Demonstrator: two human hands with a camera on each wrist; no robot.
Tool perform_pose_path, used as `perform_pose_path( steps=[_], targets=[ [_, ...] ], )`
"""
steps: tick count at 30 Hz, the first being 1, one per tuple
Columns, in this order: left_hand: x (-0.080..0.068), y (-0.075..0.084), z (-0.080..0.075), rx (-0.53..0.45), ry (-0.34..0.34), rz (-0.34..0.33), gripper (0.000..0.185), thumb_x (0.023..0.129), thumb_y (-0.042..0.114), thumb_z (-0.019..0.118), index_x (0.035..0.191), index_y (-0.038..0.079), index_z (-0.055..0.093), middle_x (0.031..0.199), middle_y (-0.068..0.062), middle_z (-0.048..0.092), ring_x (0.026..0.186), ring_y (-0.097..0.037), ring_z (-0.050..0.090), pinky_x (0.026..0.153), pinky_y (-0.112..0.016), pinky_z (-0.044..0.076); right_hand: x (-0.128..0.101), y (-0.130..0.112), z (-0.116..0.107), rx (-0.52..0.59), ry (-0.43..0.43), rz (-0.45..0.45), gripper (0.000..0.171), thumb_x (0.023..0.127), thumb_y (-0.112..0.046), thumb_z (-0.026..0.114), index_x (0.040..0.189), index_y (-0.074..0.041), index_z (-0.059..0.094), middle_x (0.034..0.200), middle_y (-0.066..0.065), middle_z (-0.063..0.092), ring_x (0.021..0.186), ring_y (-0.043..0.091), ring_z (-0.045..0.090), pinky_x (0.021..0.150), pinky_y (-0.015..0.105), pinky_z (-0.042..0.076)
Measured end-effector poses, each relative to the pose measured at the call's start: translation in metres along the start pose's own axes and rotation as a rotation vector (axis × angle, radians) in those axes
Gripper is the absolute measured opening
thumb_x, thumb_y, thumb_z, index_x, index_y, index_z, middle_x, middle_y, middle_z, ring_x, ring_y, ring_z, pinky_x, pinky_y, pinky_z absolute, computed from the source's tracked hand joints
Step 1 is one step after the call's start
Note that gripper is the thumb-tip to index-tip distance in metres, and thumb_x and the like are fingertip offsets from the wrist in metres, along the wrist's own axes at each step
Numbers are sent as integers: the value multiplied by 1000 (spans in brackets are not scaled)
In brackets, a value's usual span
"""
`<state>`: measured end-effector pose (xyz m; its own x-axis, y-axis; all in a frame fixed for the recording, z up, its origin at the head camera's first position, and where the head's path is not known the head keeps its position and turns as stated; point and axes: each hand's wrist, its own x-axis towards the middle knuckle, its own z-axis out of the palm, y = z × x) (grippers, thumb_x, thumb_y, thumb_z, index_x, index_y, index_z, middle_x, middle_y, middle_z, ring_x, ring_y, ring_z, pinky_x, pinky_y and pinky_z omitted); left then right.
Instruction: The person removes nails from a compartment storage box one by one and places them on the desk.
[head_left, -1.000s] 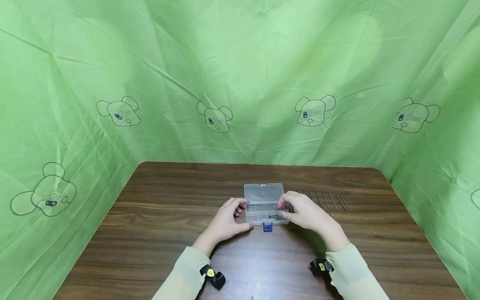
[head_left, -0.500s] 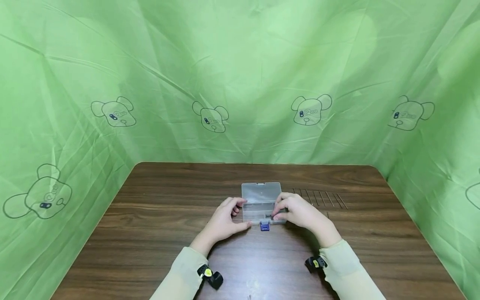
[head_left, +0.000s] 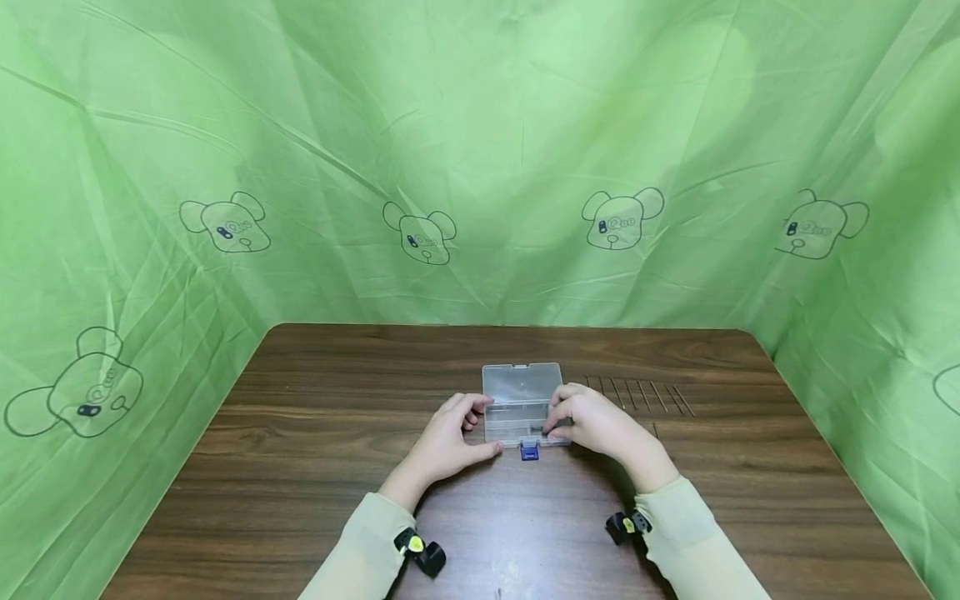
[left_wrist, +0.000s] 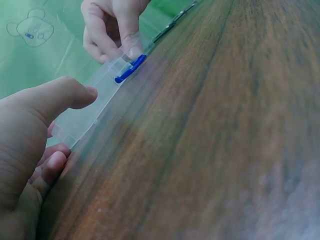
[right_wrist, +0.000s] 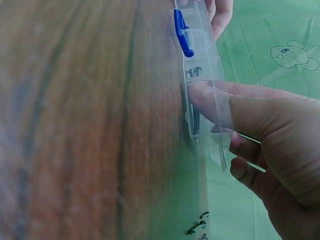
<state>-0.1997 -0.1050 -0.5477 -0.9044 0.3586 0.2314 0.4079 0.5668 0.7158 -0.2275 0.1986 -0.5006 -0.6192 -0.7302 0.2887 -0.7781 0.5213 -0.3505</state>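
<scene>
A clear plastic compartment box (head_left: 517, 423) lies with its lid (head_left: 521, 382) raised at the back and a blue latch (head_left: 529, 452) at its front. My left hand (head_left: 448, 450) holds the box's left end between thumb and fingers. Inside the front right part, my right hand (head_left: 596, 423) has its thumb and index finger close together on long thin screws. Several screw heads (right_wrist: 195, 73) show past the thumb in the right wrist view; the thumb hides part of the shafts, and how many it pinches I cannot tell.
To the right of the box, several screws (head_left: 636, 395) lie in a row on the brown wooden table (head_left: 315, 467). One more screw (head_left: 656, 430) lies nearer, beside my right wrist. Green cloth (head_left: 510, 167) hangs behind and at both sides.
My right hand has moved left and its fingertips have come together lower in the box's front compartment. The left hand keeps its place on the box.
</scene>
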Motion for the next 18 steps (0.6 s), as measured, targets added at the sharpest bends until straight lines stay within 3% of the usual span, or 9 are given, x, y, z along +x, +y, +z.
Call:
perform_pose_path(
  steps=[4,18],
  targets=[
    [-1,0,0,-3,-2,-1,70,82,31,97,143,13,66,115,0,63,96,-12,58,87,-29,52,-1,-2,-1,-29,16,-27,13,83,-10,95,93,-14,86,101,-2,71,95,17,70,90,38,61],
    [-3,-2,-1,7,-7,5,71,82,31,97,143,14,66,114,6,61,96,-10,58,88,-29,53,-2,-8,-1,-40,-5,17,11,83,-12,95,91,-15,88,100,0,73,97,19,68,91,39,60]
  ],
)
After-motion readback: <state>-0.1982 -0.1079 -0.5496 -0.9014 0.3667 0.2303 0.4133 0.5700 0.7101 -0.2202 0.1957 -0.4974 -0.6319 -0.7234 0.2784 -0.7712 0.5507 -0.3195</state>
